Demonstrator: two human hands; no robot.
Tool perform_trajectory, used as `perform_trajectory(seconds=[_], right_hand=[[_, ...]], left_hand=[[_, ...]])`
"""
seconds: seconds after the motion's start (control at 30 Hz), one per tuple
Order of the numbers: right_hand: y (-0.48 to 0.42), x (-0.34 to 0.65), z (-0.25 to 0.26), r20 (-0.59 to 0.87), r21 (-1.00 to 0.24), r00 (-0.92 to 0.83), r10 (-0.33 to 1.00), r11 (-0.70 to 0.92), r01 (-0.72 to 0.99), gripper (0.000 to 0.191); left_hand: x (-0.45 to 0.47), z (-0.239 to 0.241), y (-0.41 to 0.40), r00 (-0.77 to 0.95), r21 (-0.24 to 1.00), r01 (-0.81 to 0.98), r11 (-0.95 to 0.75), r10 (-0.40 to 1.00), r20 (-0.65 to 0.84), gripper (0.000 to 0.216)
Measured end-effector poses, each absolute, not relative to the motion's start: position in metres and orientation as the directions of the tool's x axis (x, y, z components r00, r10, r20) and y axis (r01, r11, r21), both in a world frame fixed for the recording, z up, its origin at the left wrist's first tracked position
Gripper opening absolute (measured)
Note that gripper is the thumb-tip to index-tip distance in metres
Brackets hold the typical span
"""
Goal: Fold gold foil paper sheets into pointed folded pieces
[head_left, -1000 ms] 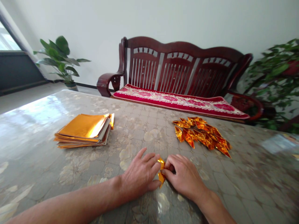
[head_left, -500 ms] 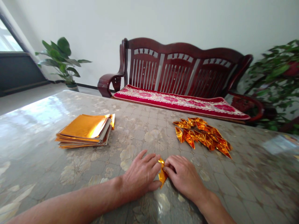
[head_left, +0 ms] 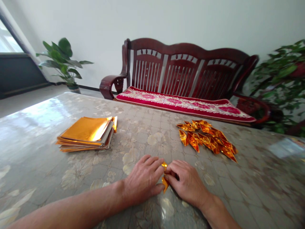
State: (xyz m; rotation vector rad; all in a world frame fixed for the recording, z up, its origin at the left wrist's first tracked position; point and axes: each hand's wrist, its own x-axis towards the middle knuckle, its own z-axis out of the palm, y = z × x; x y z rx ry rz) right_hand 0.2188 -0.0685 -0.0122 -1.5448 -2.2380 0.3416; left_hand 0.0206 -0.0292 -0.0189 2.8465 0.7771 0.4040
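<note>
A small piece of folded gold foil paper (head_left: 165,183) lies on the table between my two hands, its middle part covered by fingers. My left hand (head_left: 145,178) rests low over its left side, with the thumb at the near end and the fingertips by the far end, holding it in place. From the right, my right hand (head_left: 184,178) pinches the paper between thumb and curled fingers. Beyond my right hand lies a cluster of folded gold foil ingots (head_left: 209,138). To the left sits a stack of flat gold foil sheets (head_left: 85,128), their edges uneven.
The table (head_left: 143,127) has a patterned, glossy cover. A clear plastic packet (head_left: 286,148) lies at its right side. Past the far edge stands a dark red wooden bench (head_left: 181,70) with a red runner. Potted plants (head_left: 63,60) stand to both sides.
My right thumb and fingers have moved slightly left, further over the folded foil paper, covering more of its middle. My left hand stays almost still.
</note>
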Motion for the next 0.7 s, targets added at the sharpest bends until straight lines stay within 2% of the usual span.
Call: perform_trajectory(seconds=[0.7], right_hand=[[-0.0674, 0.2201, -0.0147, 0.185, -0.415, -0.309, 0.933, 0.359, 0.836, 0.016]], left_hand=[[0.0157, -0.0149, -0.023, 0.831, 0.246, 0.465, -0.851, 0.515, 0.211, 0.043]])
